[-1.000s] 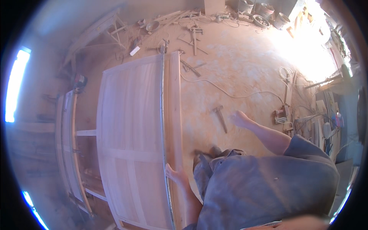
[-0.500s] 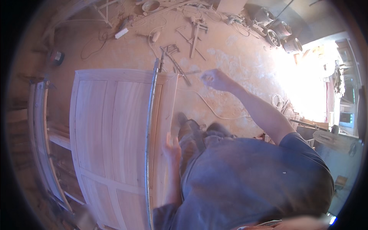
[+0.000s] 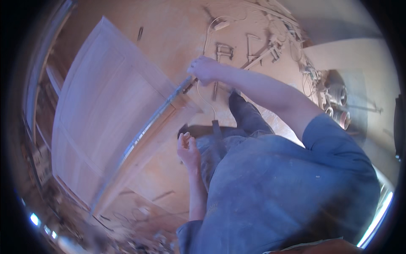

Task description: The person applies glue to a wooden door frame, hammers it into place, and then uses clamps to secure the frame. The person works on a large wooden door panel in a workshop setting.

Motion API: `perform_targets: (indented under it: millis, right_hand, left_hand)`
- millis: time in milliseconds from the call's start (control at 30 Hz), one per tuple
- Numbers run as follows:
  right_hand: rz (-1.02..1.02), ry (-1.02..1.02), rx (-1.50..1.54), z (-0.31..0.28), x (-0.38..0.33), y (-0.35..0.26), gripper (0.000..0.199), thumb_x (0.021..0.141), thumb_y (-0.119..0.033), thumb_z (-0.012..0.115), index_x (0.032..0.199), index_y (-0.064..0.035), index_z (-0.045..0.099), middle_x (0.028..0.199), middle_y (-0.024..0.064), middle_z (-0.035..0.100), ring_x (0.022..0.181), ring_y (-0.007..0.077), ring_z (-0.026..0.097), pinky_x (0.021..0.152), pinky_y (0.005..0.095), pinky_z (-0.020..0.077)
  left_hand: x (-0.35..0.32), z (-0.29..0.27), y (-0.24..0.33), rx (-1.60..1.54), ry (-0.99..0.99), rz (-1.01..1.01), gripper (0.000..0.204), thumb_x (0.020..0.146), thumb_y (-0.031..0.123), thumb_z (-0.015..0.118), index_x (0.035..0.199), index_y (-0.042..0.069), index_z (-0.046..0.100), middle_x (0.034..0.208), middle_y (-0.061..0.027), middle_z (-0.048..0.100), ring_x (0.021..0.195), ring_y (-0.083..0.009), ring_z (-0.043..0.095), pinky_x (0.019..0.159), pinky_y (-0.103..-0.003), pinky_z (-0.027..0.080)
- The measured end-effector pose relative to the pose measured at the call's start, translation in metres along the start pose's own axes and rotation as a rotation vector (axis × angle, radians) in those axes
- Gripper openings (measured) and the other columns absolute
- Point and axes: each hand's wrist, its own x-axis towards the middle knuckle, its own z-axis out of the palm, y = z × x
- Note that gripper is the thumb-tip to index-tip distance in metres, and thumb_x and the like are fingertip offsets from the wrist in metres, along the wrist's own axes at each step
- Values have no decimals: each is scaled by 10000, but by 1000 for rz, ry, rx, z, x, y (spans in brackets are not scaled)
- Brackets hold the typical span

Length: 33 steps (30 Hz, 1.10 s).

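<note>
Two hands: both bare, one working, one idle.
Right hand (image 3: pixel 205 69): fist clenched on the upper end of the bar clamp (image 3: pixel 148 122).
Bar clamp: long, thin, grey metal, lying across the door panel (image 3: pixel 105 110) along its right edge.
Left hand (image 3: pixel 189 150): fingers loosely curled, gripping nothing, just beside the trouser leg.
Door panel: pale smooth wood, framed with recessed panels, lying flat.
Floor (image 3: pixel 169 34): dusty orange, scattered clamps (image 3: pixel 224 51) and a white cable (image 3: pixel 207 38).
</note>
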Motion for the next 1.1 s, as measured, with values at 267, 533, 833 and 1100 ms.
perform_targets:
  millis: [267,533,833,1100]
  right_hand:
    - [147,-767,192,27,68,25,258,706,-137,752,954,-68,744,862,140,747,797,283,720,701,427,547]
    - [-208,-606,247,-1,48,30,243,722,-125,729,961,-83,712,792,135,722,756,309,713,664,444,538]
    - [-447,-174,5,-56,-43,-8,299,746,-93,697,1022,-64,586,746,148,649,765,329,695,638,472,504]
    - [-526,-288,67,-64,-50,-8,368,730,-74,711,1062,-31,557,837,160,654,743,342,680,676,457,514]
  left_hand:
    - [-83,97,18,-254,227,-195,421,989,60,606,1369,-108,537,1223,-171,693,1118,-207,659,975,-330,505]
    - [13,115,80,-758,391,-192,406,1022,134,594,1353,-95,544,1164,-134,684,1066,-208,654,949,-343,515]
    - [66,143,128,-1129,553,-278,328,1026,254,634,1103,-63,597,1034,-123,659,914,-213,659,818,-368,557]
    - [48,174,144,-962,760,-270,347,1068,238,560,1180,-89,596,1053,-143,684,904,-195,678,803,-353,567]
